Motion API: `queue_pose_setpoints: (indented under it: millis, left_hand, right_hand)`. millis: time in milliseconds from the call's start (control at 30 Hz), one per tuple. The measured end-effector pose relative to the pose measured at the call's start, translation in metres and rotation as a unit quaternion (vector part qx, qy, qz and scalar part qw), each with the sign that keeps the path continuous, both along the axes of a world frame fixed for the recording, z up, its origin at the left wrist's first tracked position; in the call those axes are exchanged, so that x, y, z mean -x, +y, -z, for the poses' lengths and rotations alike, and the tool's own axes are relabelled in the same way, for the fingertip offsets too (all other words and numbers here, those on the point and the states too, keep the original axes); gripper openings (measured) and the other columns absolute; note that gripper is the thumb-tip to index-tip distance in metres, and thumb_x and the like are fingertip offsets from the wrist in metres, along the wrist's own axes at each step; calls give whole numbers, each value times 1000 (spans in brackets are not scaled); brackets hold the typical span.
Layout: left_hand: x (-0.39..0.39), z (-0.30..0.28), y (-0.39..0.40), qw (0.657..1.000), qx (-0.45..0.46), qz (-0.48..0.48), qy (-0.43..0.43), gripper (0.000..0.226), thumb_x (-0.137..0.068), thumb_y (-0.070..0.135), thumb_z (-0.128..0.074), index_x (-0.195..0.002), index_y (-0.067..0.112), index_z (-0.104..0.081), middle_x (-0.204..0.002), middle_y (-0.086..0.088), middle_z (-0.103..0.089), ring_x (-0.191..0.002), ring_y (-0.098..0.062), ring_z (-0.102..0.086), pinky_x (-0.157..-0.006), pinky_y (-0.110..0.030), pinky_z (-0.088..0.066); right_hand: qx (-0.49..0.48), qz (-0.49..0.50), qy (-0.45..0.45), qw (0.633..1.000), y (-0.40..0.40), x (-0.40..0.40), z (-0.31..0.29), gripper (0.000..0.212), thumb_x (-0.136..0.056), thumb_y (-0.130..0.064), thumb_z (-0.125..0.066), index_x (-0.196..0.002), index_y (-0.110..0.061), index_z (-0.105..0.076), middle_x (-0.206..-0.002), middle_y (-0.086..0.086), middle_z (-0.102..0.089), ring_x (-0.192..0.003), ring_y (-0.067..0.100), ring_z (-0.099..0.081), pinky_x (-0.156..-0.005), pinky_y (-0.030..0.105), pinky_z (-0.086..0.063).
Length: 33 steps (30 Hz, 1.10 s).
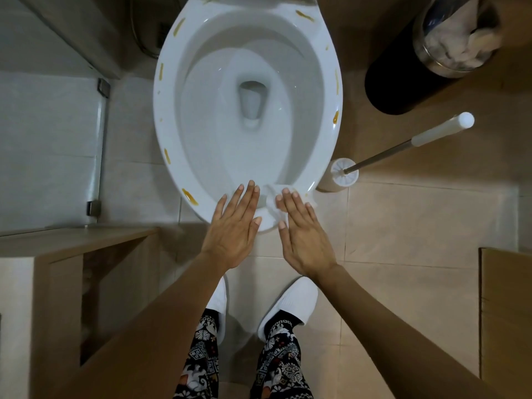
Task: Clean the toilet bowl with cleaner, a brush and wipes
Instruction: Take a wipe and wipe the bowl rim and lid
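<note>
Seen from above, the right hand (pixel 302 228) presses a white wipe (pixel 273 207) flat-fingered onto the toilet bowl's (pixel 161 110) front rim, likely to rub off yellow stains (pixel 190 196), while the left hand (pixel 234 223) hovers open beside it, brush (pixel 403 145) standing right.

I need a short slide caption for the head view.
Right hand presses a wipe on the stained toilet rim; left hand flat beside it.

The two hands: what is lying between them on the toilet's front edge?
In the head view, a crumpled white wipe lies on the toilet rim, between left hand and right hand.
</note>
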<state>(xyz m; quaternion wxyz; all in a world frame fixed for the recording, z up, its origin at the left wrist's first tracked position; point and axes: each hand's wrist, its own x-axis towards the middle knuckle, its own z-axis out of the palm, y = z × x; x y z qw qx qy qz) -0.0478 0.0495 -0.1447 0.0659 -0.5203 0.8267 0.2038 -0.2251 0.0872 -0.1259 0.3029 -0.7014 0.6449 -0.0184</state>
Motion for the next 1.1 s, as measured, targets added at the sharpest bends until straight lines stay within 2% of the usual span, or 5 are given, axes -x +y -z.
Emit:
queue_pose_setpoints:
  millis: [200,433,633,867,1100]
  left_hand:
    - [1,0,0,1000,-1,-1,2,57,-100,38,-12,-152,14,-5,-160,0,-5,-146,-15,-5,-115,-34,4]
    - [3,-1,-1,1000,2,-5,7,57,-100,36,-12,-152,12,-10,-159,-1,-8,-146,-16,-8,-116,-35,0]
    - [4,-3,-3,1000,10,2,13,56,-100,33,-18,-151,10,-17,-158,-3,-17,-144,-17,-17,-115,-37,-8]
    - [48,3,-28,997,-20,42,66,59,-97,41,9,-150,15,5,-157,2,4,-144,-11,6,-116,-36,2]
    - [90,11,-52,993,-13,75,91,55,-99,37,-3,-149,18,8,-158,3,10,-145,-9,9,-118,-33,4]
  right_hand:
    - [18,-66,30,997,-8,22,3,54,-101,-33,-15,-154,-20,-9,-159,-6,0,-147,4,5,-120,30,2]
    - [33,-4,51,998,-60,66,3,54,-101,-33,-13,-153,-19,-10,-159,-8,-2,-144,0,7,-118,25,7]
    - [52,1,58,997,-95,85,5,54,-102,-28,-18,-154,-17,-10,-161,-3,-6,-147,7,0,-121,32,-1]
    - [47,-9,53,997,-93,91,6,54,-102,-31,-16,-153,-18,-7,-160,-3,-4,-145,4,4,-118,25,4]
    - [57,-45,74,995,-122,118,9,55,-102,-33,-15,-154,-16,-7,-161,-1,-5,-147,10,-1,-120,31,-2]
